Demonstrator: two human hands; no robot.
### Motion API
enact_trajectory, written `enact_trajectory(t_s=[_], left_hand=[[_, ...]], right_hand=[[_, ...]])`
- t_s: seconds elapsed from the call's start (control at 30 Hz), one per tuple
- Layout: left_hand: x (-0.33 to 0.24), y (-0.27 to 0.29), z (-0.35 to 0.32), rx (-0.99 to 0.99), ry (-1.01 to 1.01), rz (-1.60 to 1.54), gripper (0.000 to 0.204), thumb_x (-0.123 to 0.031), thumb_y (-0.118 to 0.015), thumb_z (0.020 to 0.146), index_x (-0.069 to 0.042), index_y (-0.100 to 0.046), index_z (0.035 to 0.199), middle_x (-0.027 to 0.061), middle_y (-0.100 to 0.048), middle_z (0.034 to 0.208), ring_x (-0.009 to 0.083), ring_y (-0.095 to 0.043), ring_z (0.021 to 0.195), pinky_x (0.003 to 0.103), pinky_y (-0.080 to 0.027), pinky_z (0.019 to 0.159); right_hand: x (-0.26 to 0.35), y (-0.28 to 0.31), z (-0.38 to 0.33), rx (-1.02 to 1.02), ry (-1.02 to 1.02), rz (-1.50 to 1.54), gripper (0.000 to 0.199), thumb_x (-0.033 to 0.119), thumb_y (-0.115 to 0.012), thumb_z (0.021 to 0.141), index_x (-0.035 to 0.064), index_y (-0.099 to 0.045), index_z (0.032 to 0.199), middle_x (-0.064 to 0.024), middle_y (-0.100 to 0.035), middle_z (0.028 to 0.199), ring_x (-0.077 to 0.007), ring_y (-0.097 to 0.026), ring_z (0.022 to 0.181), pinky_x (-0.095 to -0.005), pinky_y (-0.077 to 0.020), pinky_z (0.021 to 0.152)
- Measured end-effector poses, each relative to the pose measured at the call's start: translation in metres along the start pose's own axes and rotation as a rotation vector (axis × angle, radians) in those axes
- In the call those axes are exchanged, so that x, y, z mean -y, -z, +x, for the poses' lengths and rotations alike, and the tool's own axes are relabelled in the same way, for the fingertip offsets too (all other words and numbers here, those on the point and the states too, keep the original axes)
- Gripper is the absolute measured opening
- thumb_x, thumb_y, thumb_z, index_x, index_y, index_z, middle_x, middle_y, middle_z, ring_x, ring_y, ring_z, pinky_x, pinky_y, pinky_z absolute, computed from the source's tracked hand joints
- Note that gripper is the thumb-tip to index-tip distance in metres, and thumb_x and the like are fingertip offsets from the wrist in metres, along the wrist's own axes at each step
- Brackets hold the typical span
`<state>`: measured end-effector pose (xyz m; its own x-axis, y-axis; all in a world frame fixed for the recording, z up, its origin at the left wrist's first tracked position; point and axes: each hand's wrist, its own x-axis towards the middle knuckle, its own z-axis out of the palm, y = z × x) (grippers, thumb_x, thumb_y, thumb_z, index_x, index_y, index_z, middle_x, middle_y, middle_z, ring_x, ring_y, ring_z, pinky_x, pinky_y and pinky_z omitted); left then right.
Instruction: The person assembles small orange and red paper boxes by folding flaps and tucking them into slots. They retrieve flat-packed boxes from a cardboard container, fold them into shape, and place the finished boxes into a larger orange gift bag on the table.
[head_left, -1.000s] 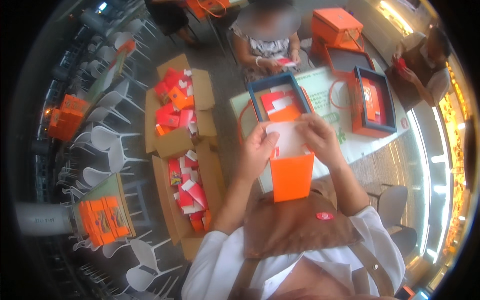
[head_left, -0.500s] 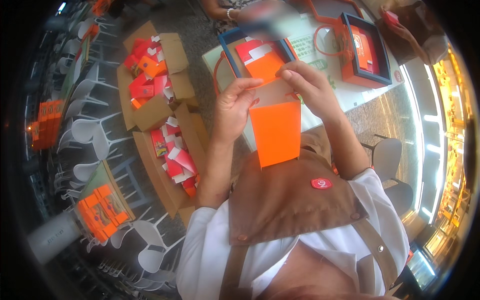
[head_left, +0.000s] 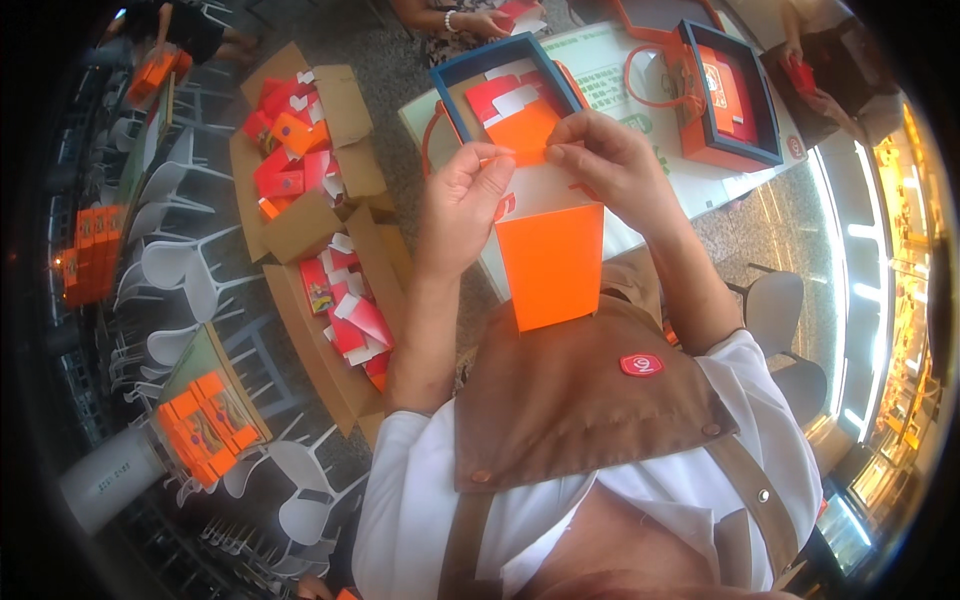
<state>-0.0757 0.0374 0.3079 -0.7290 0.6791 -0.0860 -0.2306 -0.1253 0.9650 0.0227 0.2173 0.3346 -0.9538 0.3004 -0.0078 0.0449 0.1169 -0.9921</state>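
In front of my apron I have an orange paperboard box (head_left: 550,268), its white inside showing at the top. My left hand (head_left: 465,205) is closed, pinching the box's far upper edge at the left. The fingers of my right hand (head_left: 610,165) are closed on the same edge, a little to the right. Just beyond my hands stands a blue-rimmed gift box (head_left: 452,75) on the table. Red, white and orange folded card pieces (head_left: 500,100) lie in it; my hands partly cover them.
Another orange gift box (head_left: 705,150) with a cord handle stands at the table's right (head_left: 660,190). Cardboard cartons (head_left: 355,105) of red and orange boxes sit to my left. Co-workers' hands (head_left: 485,22) hold red pieces across the table and at far right. Grey chairs (head_left: 775,310) stand right.
My hands stay at the box's upper edge, with fingertips slightly shifted. Across the table, a co-worker's hand with a red piece now shows clearly. A person carrying orange boxes has appeared at upper left.
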Motion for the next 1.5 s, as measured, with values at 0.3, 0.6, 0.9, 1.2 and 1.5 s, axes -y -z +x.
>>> enact_trajectory(t_s=[0.3, 0.6, 0.9, 1.2, 1.5], left_hand=[[0.001, -0.004, -0.007, 0.019, -0.089, -0.030, 0.039, -0.032, -0.057, 0.103, 0.001, -0.057, 0.126, 0.0058, -0.066, 0.106, 0.0099, -0.061, 0.095, 0.025, -0.050, 0.084], [0.033, -0.011, -0.044, 0.042, -0.243, -0.043, 0.078, -0.047, -0.059, 0.099, 0.002, -0.027, 0.150, 0.0189, -0.057, 0.134, 0.0212, -0.055, 0.122, 0.034, -0.044, 0.102], [0.029, -0.012, -0.045, 0.035, -0.265, -0.050, 0.060, -0.038, -0.058, 0.102, -0.004, -0.037, 0.147, 0.0100, -0.053, 0.135, 0.0150, -0.053, 0.120, 0.031, -0.045, 0.102], [0.034, -0.010, -0.050, 0.030, -0.314, -0.003, 0.044, -0.026, -0.058, 0.103, -0.003, -0.047, 0.138, 0.0117, -0.062, 0.124, 0.0163, -0.059, 0.114, 0.031, -0.047, 0.097], [0.036, -0.008, -0.054, 0.037, -0.323, 0.044, 0.040, -0.029, -0.056, 0.104, -0.003, -0.051, 0.134, 0.0109, -0.062, 0.125, 0.0169, -0.059, 0.113, 0.032, -0.046, 0.098]], right_hand=[[0.006, -0.001, -0.003, -0.002, 0.004, -0.040, 0.020, 0.020, -0.064, 0.096, 0.0008, -0.067, 0.092, 0.0007, -0.061, 0.074, -0.0062, -0.055, 0.065, -0.0230, -0.0438, 0.055], [0.003, 0.004, -0.010, 0.006, 0.016, 0.025, 0.032, 0.029, -0.059, 0.100, 0.0010, -0.070, 0.109, -0.0010, -0.063, 0.088, -0.0079, -0.055, 0.073, -0.0219, -0.0444, 0.065], [0.003, 0.003, -0.024, 0.073, 0.199, 0.031, 0.022, 0.018, -0.061, 0.100, 0.0008, -0.071, 0.108, -0.0015, -0.068, 0.091, -0.0094, -0.060, 0.083, -0.0246, -0.0488, 0.074], [-0.004, -0.001, -0.030, 0.068, 0.192, 0.009, 0.014, 0.005, -0.062, 0.096, -0.0018, -0.069, 0.105, -0.0060, -0.070, 0.100, -0.0126, -0.064, 0.095, -0.0264, -0.0501, 0.084], [-0.006, -0.002, -0.036, 0.104, 0.263, 0.026, 0.012, 0.003, -0.061, 0.094, -0.0033, -0.068, 0.102, -0.0094, -0.070, 0.104, -0.0178, -0.065, 0.101, -0.0299, -0.0511, 0.088]])
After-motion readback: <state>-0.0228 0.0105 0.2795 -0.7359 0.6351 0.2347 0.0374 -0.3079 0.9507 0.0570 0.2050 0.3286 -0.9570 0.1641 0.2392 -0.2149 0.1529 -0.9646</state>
